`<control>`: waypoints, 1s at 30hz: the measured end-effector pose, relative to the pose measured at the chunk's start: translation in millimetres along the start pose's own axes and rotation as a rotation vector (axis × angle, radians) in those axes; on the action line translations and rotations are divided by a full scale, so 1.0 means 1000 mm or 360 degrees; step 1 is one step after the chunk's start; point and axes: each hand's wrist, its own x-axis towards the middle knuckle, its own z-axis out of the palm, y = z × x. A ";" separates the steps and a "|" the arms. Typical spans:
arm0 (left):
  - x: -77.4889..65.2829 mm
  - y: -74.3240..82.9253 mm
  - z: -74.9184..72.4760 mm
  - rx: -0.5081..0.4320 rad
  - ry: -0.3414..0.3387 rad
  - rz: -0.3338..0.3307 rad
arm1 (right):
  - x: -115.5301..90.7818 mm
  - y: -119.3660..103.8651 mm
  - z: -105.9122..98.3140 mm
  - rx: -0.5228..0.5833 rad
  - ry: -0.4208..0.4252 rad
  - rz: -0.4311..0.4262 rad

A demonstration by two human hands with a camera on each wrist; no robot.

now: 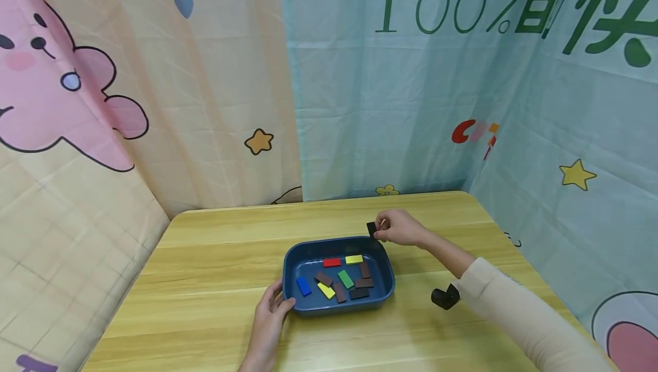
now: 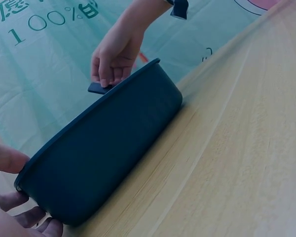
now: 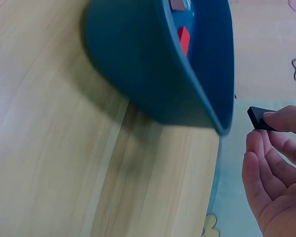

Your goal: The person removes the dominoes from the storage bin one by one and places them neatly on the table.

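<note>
The right hand [image 1: 403, 228] pinches a black block [image 1: 371, 229] just beside the far right corner of the box [image 1: 380, 263], apart from it; long axis unconfirmed, one end covered. The left hand [image 1: 269, 311], farther from the block, grips the box's near left corner.

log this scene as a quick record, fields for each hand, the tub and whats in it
left hand: grips tub at its near left corner
right hand: pinches black block near the tub's far right corner
tub: dark blue, on wooden table
inside tub: red block, blue block, green block, two yellow blocks, four brown blocks, one dark block
</note>
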 end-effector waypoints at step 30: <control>0.001 -0.001 -0.003 -0.0019 -0.0035 0.0013 | -0.028 0.081 -0.005 0.0258 -0.0066 0.0356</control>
